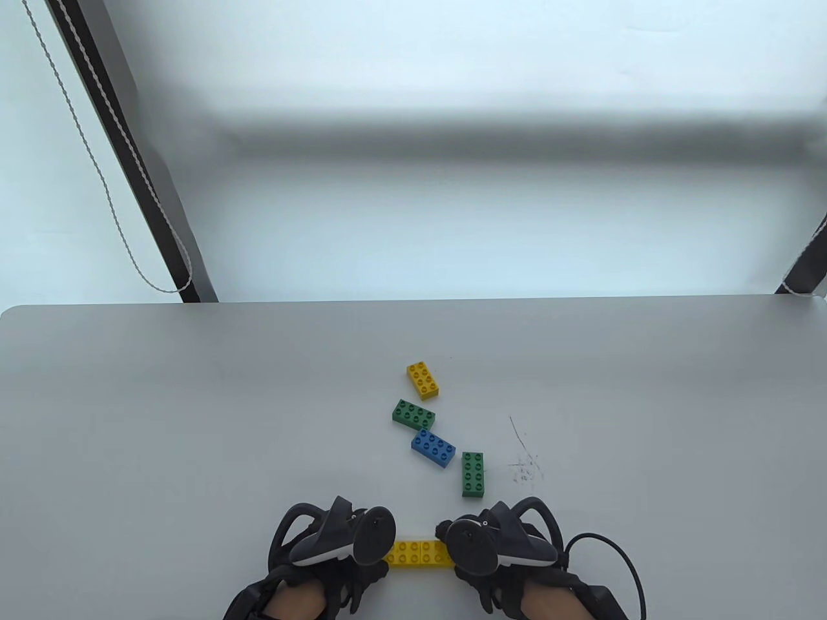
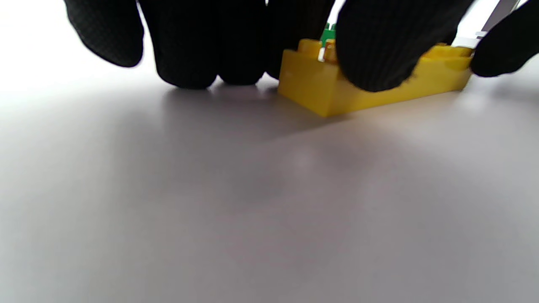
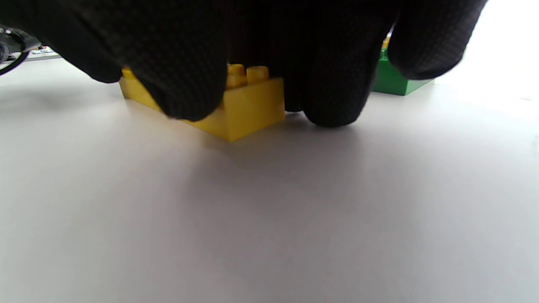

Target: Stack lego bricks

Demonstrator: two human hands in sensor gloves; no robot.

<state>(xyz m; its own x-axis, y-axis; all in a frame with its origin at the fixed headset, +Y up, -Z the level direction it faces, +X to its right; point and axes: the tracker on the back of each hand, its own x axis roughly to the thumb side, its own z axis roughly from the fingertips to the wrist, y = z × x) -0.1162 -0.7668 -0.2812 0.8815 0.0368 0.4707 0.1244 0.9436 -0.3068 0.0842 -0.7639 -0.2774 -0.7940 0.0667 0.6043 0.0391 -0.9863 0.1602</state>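
Note:
What looks like two yellow bricks (image 1: 418, 554) lie end to end on the grey table (image 1: 161, 420), between my hands at the near edge. My left hand (image 1: 342, 536) grips the left end; in the left wrist view its thumb (image 2: 374, 54) presses the front of the yellow brick (image 2: 311, 90) and its other fingers (image 2: 202, 54) touch the table behind it. My right hand (image 1: 494, 539) grips the right end; in the right wrist view its fingers (image 3: 177, 63) wrap the yellow brick (image 3: 252, 105). The trackers hide both hands' fingers in the table view.
Loose bricks lie beyond the hands: a green one (image 1: 473, 474) nearest, also in the right wrist view (image 3: 396, 82), then a blue one (image 1: 433, 448), another green one (image 1: 413, 414) and a yellow one (image 1: 423, 380). Scribble marks (image 1: 524, 462) are on the right.

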